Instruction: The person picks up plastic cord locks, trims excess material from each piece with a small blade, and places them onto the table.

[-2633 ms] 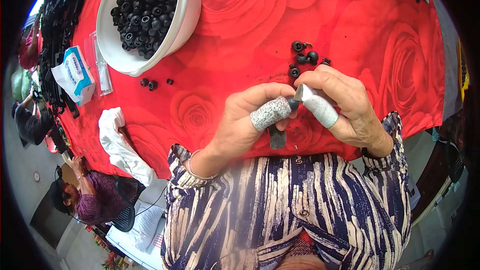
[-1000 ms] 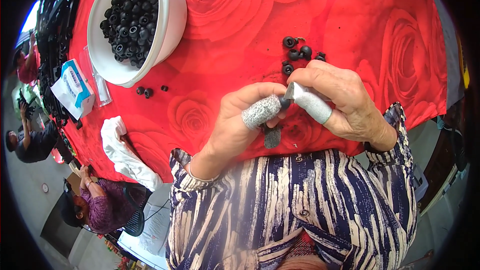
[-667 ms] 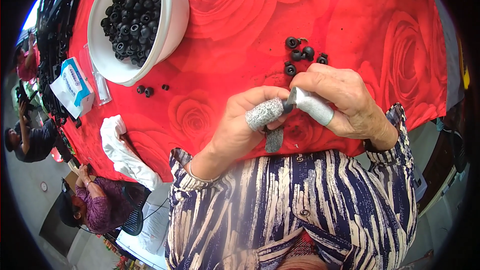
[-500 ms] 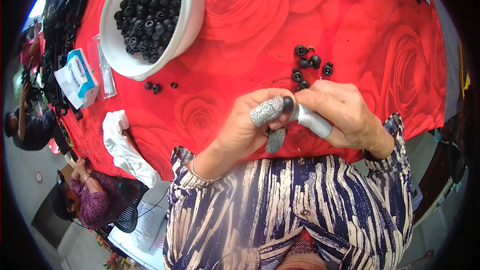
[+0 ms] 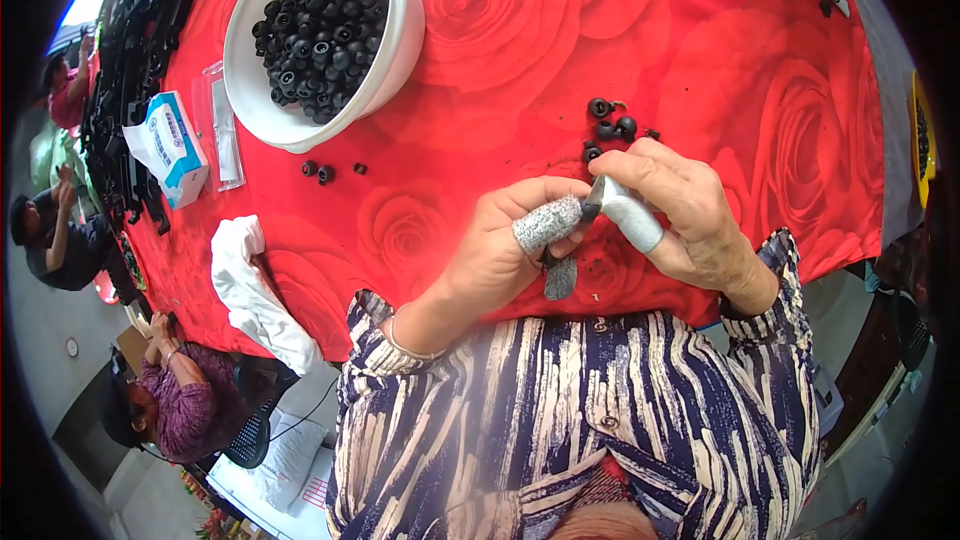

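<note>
My left hand [image 5: 475, 265] is closed on a small black rounded part [image 5: 590, 211], pinched at the fingertips. Speckled grey sleeves [image 5: 548, 227] cover some of its fingers. Against the same part, my right hand [image 5: 695, 215] pinches with thumb and forefinger; its thumb wears a pale grey sleeve [image 5: 632, 219]. A narrow dark-grey edge shows at the right fingertips, too small to name. Just beyond my hands lie several similar black parts [image 5: 625, 128] on the red cloth.
A white bowl [image 5: 405, 50] full of black parts [image 5: 325, 35] stands at the far left. Nearby are a tissue box [image 5: 178, 150], a clear plastic sleeve [image 5: 226, 130], a few loose black bits [image 5: 326, 174] and a white cloth [image 5: 245, 280]. Other people [image 5: 190, 395] sit along the left.
My right fingers have turned and lifted at the black part, and the dark edge now shows. The view has shifted slightly, so the bowl appears farther right.
</note>
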A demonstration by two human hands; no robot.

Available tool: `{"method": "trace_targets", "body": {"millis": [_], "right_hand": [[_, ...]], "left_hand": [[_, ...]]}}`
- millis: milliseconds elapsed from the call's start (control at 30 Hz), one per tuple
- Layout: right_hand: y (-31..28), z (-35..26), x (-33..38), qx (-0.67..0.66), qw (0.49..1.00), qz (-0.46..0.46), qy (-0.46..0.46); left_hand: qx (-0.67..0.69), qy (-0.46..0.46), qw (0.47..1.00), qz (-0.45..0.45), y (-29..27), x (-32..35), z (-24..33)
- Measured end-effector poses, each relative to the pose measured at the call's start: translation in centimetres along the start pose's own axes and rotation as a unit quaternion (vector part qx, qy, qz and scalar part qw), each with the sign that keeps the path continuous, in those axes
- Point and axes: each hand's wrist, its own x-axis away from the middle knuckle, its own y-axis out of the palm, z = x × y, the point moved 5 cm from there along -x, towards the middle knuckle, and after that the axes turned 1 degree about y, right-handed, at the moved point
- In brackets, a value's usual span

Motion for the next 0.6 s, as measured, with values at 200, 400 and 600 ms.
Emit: {"method": "trace_targets", "body": {"millis": [200,400,600], "right_hand": [[0.11,0.6,0.28,-0.042,0.998,-0.029,0.019],[0.24,0.85,0.31,-0.06,0.997,-0.019,0.036],[0.26,0.94,0.51,-0.045,0.998,-0.027,0.041]], "left_hand": [[0.009,-0.02,1.0,0.008,-0.06,-0.15,-0.08],[-0.009,-0.004,1.0,0.015,-0.15,0.08,0.13],[-0.011,-0.011,1.0,0.017,-0.27,-0.05,-0.08]]}}
